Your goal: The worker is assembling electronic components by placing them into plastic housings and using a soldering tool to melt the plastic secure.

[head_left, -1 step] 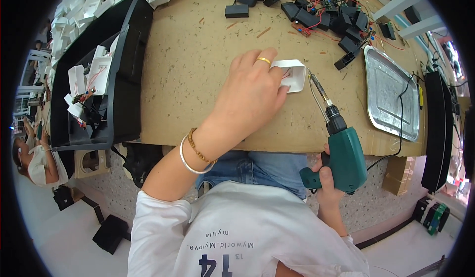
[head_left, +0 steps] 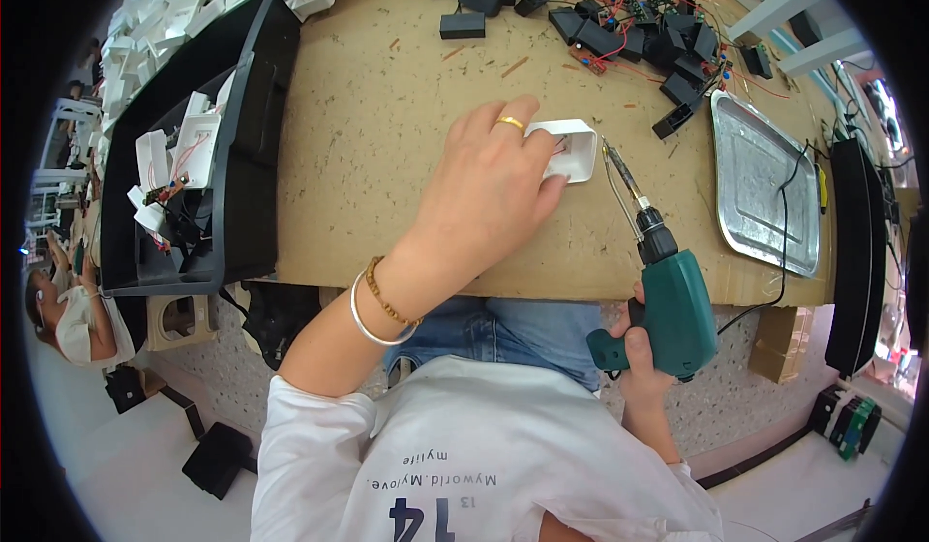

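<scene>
My left hand is closed round a small white plastic housing, gripping its left side against the cardboard-covered bench. The housing's open side faces up, and thin dark and reddish wires show inside. A green pistol-shaped soldering gun is held in my right hand, its fingers wrapped round the handle. The gun's metal tip and thin feed tube point away from me, just right of the housing. Tip and housing look slightly apart. My left palm and some fingertips are hidden.
A black crate with white housings and circuit boards stands left, before a pile of white housings. Black cases with red wires lie at the far right. A metal tray sits right, a black cable across it.
</scene>
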Demonstrator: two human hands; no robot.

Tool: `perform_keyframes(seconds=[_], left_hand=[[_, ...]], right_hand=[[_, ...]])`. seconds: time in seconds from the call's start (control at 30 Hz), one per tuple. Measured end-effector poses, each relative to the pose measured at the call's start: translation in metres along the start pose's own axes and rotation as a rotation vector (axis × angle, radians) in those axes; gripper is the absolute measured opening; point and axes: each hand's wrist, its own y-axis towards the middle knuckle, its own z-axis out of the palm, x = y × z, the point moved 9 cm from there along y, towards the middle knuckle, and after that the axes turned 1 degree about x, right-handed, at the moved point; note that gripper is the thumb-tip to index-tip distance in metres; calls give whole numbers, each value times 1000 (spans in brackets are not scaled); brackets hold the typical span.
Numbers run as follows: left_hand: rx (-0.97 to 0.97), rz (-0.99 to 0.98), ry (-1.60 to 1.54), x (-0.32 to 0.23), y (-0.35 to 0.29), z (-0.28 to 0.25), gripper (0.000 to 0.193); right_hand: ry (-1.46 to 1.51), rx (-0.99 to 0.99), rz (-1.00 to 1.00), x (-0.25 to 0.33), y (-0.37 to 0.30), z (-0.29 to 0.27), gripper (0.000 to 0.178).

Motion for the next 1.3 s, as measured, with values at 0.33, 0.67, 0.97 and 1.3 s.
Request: perform_keyframes(seconds=[0.33,0.67,0.97,1.3], left_hand=[[210,-194,-105,30,-10,13,63],[-46,-174,-183,25,-12,-5,39],[-133,-130,-73,16,-8,6,16],[-206,-152,-108,15,-7,5,15]], right_hand=[[41,-14,38,2,-1,-1,48],[-4,32,48,-1,0,0,46],[-54,63,-28,-5,2,5,26],[-146,103,-76,-13,-1,3,37]])
